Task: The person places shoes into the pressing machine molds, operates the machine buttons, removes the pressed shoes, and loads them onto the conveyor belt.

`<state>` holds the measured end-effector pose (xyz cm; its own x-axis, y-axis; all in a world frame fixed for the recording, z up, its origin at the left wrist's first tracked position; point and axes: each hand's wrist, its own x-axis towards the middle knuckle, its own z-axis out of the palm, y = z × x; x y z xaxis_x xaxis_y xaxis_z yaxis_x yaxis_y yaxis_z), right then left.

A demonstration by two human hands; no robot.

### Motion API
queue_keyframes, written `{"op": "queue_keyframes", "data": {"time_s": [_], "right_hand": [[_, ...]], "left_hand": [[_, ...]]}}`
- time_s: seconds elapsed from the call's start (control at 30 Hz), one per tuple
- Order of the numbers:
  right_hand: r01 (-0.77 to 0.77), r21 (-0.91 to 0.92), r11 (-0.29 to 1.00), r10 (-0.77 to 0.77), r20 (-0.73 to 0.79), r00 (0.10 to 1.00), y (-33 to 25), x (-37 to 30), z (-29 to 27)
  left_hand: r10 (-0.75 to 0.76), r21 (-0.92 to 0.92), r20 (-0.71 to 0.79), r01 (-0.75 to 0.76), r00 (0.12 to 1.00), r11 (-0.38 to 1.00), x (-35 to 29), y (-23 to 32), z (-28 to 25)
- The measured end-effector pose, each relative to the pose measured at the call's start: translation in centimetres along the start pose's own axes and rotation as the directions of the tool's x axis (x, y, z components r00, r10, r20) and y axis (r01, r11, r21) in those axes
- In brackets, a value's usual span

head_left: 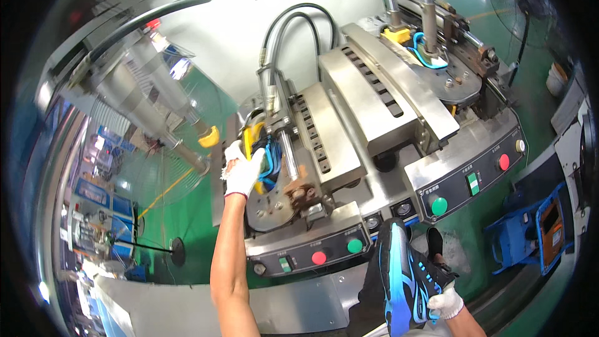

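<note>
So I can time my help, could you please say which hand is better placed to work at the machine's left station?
Probably the left hand: it is at the left station, while the right hand, lower down and farther away, holds a shoe.

The left arm point(229, 262) stretches forward, its white-gloved left grip point(241, 173) ahead; right grip point(445, 303) curls low.

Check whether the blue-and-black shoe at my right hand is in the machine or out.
Out: the right hand holds the shoe in front of the machine, nearer the camera.
</note>
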<state>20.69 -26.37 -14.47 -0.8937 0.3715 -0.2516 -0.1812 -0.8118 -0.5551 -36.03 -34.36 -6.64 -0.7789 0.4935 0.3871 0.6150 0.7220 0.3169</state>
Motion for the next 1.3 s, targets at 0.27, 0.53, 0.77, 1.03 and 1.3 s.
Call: {"op": "queue_keyframes", "data": {"time_s": [0.27,0.53,0.77,1.03,1.3], "right_hand": [[0.037,-0.114,0.993,-0.064,-0.248,0.967,-1.0,0.2,-2.1],[0.084,-0.322,0.943,-0.155,-0.204,0.967,0.1,2.2,2.0],[-0.075,-0.563,0.823,-0.063,-0.222,0.973,1.5,5.1,6.2],[0.118,-0.678,0.726,-0.028,0.143,0.989,3.2,25.4,23.1],[-0.122,-0.943,0.309,0.094,-0.097,0.991,5.6,47.3,28.7]], "left_hand": [[-0.177,0.243,0.192,0.128,0.965,0.962,5.8,1.4,7.0],[-0.022,-0.1,-0.173,0.005,0.985,0.995,-0.4,0.5,-8.9],[-0.194,-0.308,-0.266,0.108,0.944,0.945,-27.6,-3.8,-18.5],[-0.68,-0.218,0.049,0.672,0.731,0.707,-53.4,-13.1,-14.8],[-0.585,0.064,0.079,0.581,0.807,0.811,-60.0,-18.3,-9.8]]}}
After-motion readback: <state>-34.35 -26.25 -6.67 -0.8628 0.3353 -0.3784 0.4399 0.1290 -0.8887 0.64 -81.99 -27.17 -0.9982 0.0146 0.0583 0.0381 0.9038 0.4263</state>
